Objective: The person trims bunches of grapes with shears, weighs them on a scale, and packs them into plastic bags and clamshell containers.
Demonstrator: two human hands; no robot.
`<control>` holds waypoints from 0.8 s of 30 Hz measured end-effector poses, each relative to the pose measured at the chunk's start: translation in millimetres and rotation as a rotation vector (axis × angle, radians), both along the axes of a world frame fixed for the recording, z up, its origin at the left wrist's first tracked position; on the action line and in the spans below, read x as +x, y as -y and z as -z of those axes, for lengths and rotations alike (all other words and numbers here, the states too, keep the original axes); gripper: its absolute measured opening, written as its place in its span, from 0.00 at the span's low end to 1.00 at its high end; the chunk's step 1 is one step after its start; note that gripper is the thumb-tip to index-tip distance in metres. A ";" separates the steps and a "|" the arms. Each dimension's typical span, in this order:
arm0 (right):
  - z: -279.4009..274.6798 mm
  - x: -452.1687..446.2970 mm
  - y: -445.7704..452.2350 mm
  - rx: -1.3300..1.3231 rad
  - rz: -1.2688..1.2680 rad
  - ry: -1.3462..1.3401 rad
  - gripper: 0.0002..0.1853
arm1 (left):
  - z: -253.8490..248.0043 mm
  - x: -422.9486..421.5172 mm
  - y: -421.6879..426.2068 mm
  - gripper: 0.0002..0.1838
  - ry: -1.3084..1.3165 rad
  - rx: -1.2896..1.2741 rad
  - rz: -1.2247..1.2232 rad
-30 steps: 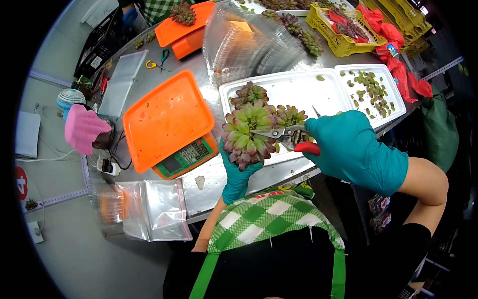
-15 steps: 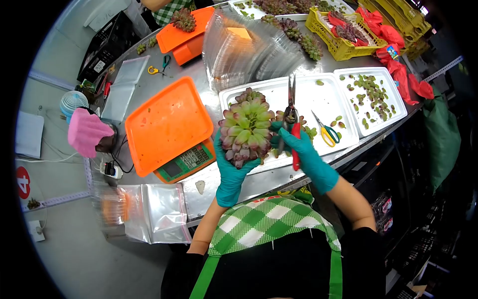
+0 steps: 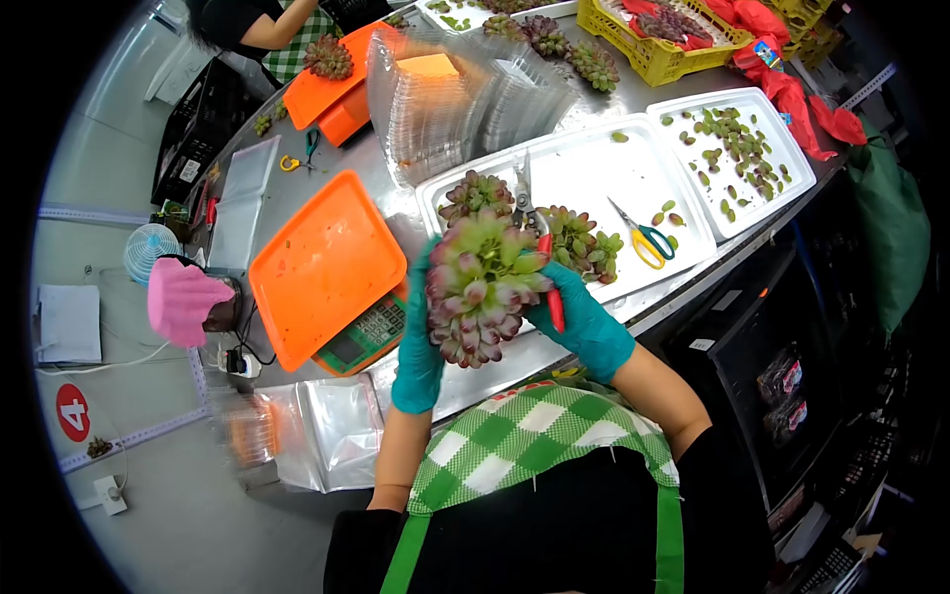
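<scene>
A large green and reddish succulent rosette (image 3: 483,287) is held up in front of me, over the near edge of a white tray (image 3: 579,166). My left hand (image 3: 420,351), in a teal glove, is wrapped round its left side. My gloved right hand (image 3: 586,329) grips red-handled pruning shears (image 3: 555,307), their blades pointing away from me. Its fingertips are at the rosette's right side, partly hidden behind the leaves. Further succulents (image 3: 576,243) lie in the tray behind the shears. Yellow-handled scissors (image 3: 648,244) rest to their right, beside a few loose leaves.
An orange-topped scale (image 3: 330,267) stands to the left, with clear plastic bags (image 3: 341,431) at the table's front edge. Stacked clear plastic packaging (image 3: 435,109) stands behind. Another white tray (image 3: 683,109) holds loose leaves. A yellow crate (image 3: 668,64) and a co-worker (image 3: 262,30) are farther back.
My right hand has come in against the rosette, bringing the shears left and closer to it. The rosette has tilted towards me, and the camera view has shifted slightly.
</scene>
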State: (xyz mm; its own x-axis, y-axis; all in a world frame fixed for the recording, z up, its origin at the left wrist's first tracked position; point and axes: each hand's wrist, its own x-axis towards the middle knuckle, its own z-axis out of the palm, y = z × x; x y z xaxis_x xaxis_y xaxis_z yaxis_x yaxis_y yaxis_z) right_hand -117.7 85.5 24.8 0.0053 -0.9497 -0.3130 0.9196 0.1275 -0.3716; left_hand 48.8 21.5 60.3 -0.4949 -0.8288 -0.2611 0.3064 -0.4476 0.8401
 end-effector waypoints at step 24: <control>-155.7 -55.4 -28.8 -0.218 -0.517 -2.359 0.23 | 84.6 42.7 -2.3 0.37 -0.289 0.163 0.041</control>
